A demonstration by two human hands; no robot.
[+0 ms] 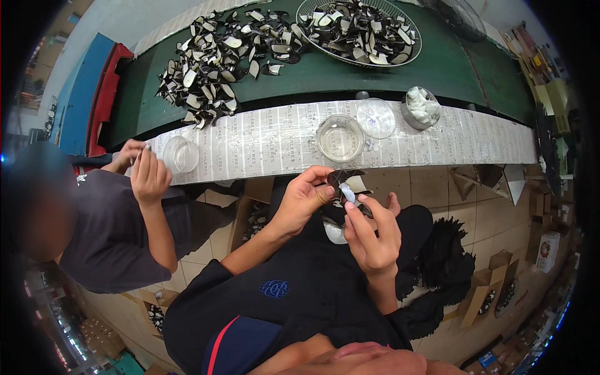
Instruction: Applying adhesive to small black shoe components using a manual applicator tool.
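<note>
2 hands meet over the person's lap, just below the edge of the surface (437,140): the left hand (303,200) pinches a dark, flat cut piece (345,178) by its edge, thumb on top and fingers curled beneath, while the right hand (372,234) grips a small pale dauber or wad (349,195) between thumb and forefinger, its tip touching the underside of that piece. Neither hand is slack; both are closed on what they carry. The step in hand looks like coating or wiping the piece with the pale wad, probably with liquid from the clear round dish (340,138) that sits on the paper-covered strip of the surface right in front. Beside that dish lie a clear lid (375,117) and a small tin of white wads (420,107). Further back, on the green part of the surface, a loose heap of black-and-white pieces (215,59) lies well apart from a wire basket (359,31) filled with similar ones. As a judgement, the next move calls for a steady pinch from the left hand so the thin piece does not bend, and a light stroke from the right that keeps the coating inside the outline. At the left, a co-worker's hands (145,169) are raised near a second clear dish (180,154), apart from the person's own.
</note>
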